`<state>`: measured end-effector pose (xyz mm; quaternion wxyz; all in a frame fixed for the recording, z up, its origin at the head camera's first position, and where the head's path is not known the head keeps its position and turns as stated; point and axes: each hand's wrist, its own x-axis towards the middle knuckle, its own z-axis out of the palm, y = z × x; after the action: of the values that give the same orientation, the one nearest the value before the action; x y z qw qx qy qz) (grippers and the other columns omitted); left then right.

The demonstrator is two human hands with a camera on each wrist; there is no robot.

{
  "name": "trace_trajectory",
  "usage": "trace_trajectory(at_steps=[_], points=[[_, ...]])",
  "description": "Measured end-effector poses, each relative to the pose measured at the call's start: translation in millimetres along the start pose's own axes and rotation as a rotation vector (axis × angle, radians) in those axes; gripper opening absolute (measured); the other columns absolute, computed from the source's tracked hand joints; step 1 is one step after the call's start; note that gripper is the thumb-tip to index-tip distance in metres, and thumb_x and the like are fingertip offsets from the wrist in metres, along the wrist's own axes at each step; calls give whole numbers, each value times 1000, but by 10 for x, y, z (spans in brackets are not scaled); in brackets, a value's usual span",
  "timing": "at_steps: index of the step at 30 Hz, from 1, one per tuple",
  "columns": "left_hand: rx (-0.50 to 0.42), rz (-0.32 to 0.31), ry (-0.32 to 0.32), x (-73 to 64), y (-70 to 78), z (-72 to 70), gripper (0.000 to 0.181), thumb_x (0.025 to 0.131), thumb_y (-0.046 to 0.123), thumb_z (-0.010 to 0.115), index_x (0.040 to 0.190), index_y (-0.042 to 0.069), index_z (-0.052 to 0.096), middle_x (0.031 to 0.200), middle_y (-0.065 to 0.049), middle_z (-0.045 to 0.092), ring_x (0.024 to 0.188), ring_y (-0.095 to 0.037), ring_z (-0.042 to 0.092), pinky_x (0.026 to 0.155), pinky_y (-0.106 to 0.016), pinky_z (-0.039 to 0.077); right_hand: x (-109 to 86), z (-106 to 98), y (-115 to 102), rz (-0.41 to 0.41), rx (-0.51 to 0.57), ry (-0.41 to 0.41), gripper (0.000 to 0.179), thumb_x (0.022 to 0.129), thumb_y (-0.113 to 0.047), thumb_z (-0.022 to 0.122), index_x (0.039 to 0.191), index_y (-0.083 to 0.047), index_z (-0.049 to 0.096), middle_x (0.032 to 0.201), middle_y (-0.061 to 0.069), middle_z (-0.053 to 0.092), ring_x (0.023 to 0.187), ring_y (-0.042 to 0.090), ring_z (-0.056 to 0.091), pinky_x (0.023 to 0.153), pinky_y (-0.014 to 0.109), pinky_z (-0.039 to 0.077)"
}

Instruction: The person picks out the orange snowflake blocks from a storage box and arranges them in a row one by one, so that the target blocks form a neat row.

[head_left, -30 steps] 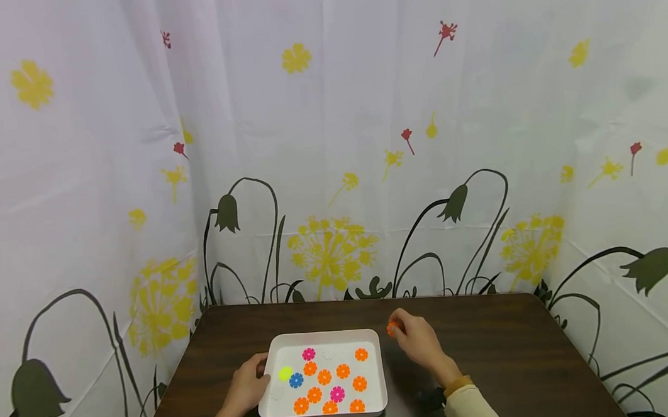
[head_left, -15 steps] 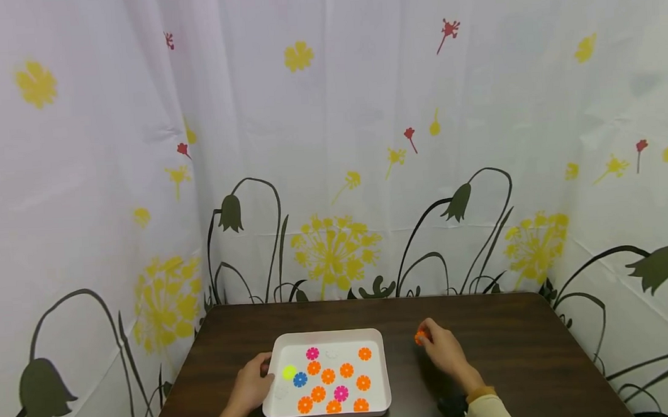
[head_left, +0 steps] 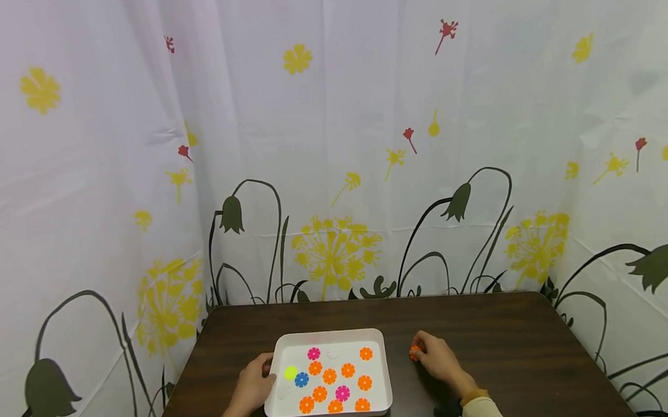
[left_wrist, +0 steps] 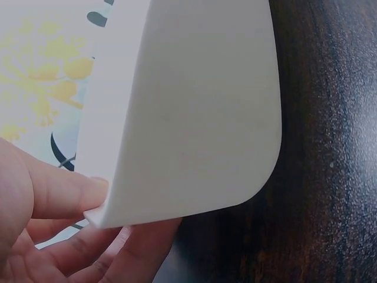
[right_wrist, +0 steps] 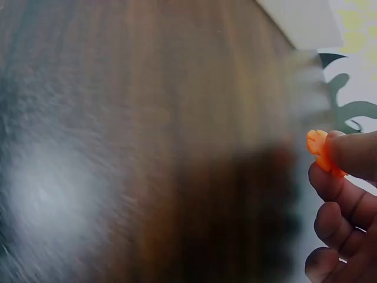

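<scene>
A white rectangular tray [head_left: 384, 376] stands on the dark wooden table, with several flat flower-shaped discs lying in it, mostly orange. My left hand [head_left: 251, 384] holds the tray's left side; in the left wrist view the thumb lies over the rim and the fingers curl beneath the tray wall [left_wrist: 200, 118]. To the right of the tray, my right hand [head_left: 441, 359] pinches an orange flower-shaped disc [head_left: 414, 353] between thumb and fingertips. The right wrist view shows this orange disc [right_wrist: 321, 150] held above the table, partly covered by the thumb.
Inside the tray are also a blue disc [head_left: 301, 379], a yellow disc [head_left: 291, 373], two pink ones and faint white ones. A flower-printed curtain [head_left: 330, 139] hangs behind the far edge of the table [head_left: 517, 350].
My right hand has moved right, away from the tray, and lower toward the table, carrying the orange disc. The left hand stays on the tray. The view has shifted slightly.
</scene>
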<state>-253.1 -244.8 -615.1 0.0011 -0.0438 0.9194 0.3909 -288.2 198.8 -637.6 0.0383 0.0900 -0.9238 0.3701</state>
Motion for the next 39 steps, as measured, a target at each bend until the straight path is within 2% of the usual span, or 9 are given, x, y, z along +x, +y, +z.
trace_trajectory(at_steps=[7, 14, 31, 35, 39], points=[[-11, 10, -7, -2, 3, -12, 47, 89, -4, 69, 135, -8, 63, 108, -23, 76, 101, -36, 71, 86, -55, 57, 7, 66, -38, 21, -24, 14, 14, 92, -8, 78, 90, -16, 67, 77, -7, 64, 70, 10, 55, 65, 33, 45], [-11, -4, -6, 20, 21, -16, 47, 89, -4, 69, 136, -8, 62, 108, -22, 75, 98, -34, 70, 84, -54, 57, 31, 66, -46, -7, -87, 29, 13, 90, -9, 80, 94, -16, 70, 82, -1, 56, 73, 14, 50, 65, 35, 42], [-31, 6, 1, 3, 17, -3, 47, 89, -4, 67, 136, -10, 62, 106, -20, 76, 93, -28, 69, 81, -49, 57, 54, 87, -9, -26, -106, 24, 13, 91, -13, 80, 96, -16, 69, 86, 1, 54, 72, 14, 50, 66, 35, 42], [-20, 6, 3, 2, 10, 0, 47, 89, -5, 68, 135, -10, 62, 106, -20, 75, 95, -30, 69, 84, -52, 56, 73, 119, -56, -52, -142, 21, 12, 92, -14, 79, 97, -19, 69, 87, -2, 53, 70, 11, 50, 64, 32, 42], [-19, 3, 0, 13, 7, 4, 47, 89, -4, 68, 136, -10, 62, 106, -20, 75, 95, -30, 69, 84, -52, 56, 114, 115, -208, -108, -167, 37, 11, 93, -15, 79, 100, -19, 70, 87, -4, 54, 70, 8, 50, 63, 30, 43]])
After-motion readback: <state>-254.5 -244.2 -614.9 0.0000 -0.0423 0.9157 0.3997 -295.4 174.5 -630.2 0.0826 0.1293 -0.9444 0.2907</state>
